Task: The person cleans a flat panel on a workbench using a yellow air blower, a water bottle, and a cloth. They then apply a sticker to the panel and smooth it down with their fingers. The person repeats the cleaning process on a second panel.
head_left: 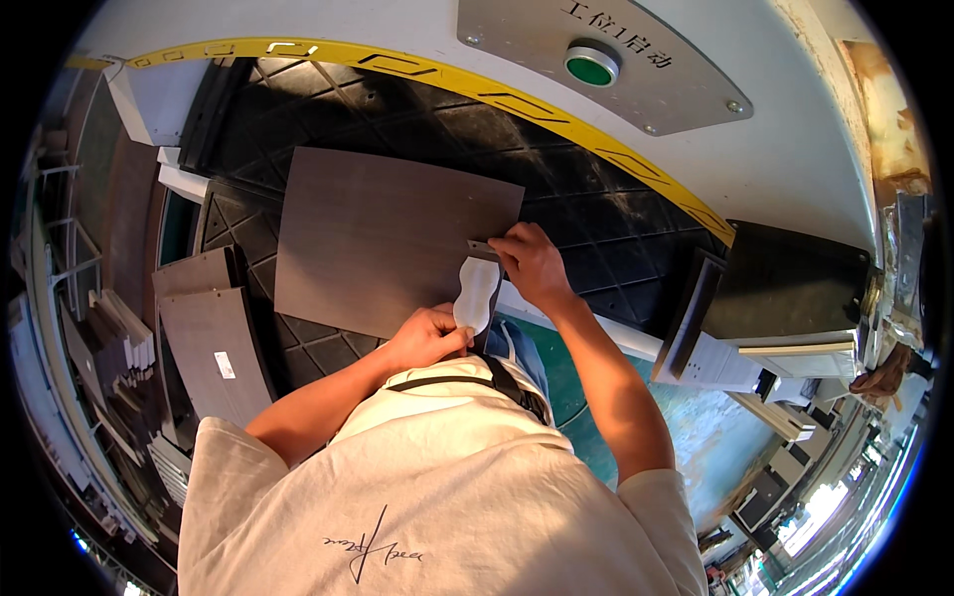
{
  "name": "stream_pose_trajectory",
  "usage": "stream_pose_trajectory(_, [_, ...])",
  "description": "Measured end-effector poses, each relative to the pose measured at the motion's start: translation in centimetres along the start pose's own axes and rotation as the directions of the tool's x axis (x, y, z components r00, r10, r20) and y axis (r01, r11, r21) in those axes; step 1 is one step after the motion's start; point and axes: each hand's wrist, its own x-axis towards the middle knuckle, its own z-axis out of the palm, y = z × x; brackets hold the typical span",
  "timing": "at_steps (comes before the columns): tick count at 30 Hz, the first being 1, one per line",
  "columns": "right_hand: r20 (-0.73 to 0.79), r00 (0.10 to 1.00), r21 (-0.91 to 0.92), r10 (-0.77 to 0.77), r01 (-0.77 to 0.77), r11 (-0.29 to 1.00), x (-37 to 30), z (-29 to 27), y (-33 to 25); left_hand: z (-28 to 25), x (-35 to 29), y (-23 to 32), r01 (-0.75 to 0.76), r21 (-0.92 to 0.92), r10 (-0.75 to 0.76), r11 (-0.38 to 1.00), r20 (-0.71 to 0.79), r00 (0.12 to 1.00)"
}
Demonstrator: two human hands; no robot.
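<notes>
My left hand (pixel 432 336) is closed at the near end of a white, wavy-edged strip (pixel 478 290) that looks like paper or film. Close to my body, this strip lies over a narrow brown board (pixel 481 246), most of which it hides. The fingers of my right hand (pixel 532 261) close on the far end of that board, where small dark marks like holes show. Beside both hands, a large brown wood-grain panel (pixel 383 238) lies flat on a black ridged surface (pixel 596 238).
Brown panels (pixel 214 343), one with a white label, stand at the left. A yellow edge strip (pixel 537 106) curves along the far side, below a metal plate with a green button (pixel 591 66). Dark boards (pixel 785 283) stand at the right. The floor (pixel 586 397) is green.
</notes>
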Motion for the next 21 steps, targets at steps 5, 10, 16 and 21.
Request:
stream_pose_trajectory(5, [0.003,1.0,-0.011,0.008,-0.008,1.0,-0.12,0.04,-0.11,-0.08,0.0,-0.08,0.005,-0.015,-0.005,1.0,0.022,1.0])
stream_pose_trajectory(10, [0.024,1.0,-0.025,0.017,-0.017,1.0,-0.3,-0.11,-0.09,-0.1,-0.4,0.14,0.045,-0.02,-0.045,0.999,0.012,0.999])
stream_pose_trajectory(16, [0.032,0.999,-0.027,0.01,-0.009,1.0,-0.3,-0.25,-0.05,-0.2,-0.54,0.4,0.05,-0.043,-0.049,0.998,0.029,0.998])
stream_pose_trajectory(21, [0.019,1.0,-0.026,0.017,-0.017,1.0,-0.35,-0.31,-0.04,-0.07,-0.62,0.21,0.013,-0.059,-0.012,0.998,0.029,1.0])
